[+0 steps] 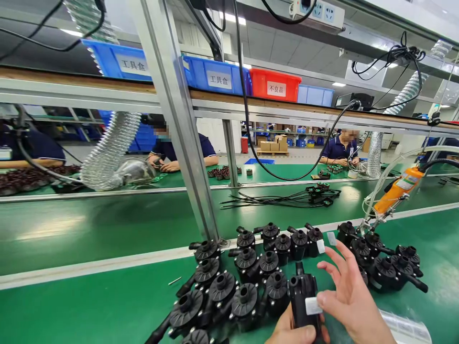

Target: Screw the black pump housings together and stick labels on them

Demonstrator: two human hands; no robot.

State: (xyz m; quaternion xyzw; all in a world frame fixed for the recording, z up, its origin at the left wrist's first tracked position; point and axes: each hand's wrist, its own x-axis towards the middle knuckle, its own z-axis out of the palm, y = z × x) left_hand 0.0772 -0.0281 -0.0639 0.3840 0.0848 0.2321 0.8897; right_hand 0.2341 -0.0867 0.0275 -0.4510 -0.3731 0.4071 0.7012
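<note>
Upright in my left hand (292, 329) is a black pump (303, 286) with short pipe stubs, its lower part wrapped by the fingers. A white label (311, 306) lies against the pump's side, and the thumb of my right hand (353, 298) touches its right edge. The other fingers of that hand are raised and spread. Two more small white labels, a near one (320, 246) and a far one (332, 238), cling to its fingertips. Beyond and to the left, several similar pumps (245, 301) stand closely grouped on the green work surface (89, 306).
More pumps (383, 270) stand on the right, near an orange tool (399, 190) on a stand. A clear roll (405, 327) lies by my right wrist. An aluminium post (179, 105) rises beyond the pumps. Black cables (272, 198) lie farther back. Co-workers sit opposite.
</note>
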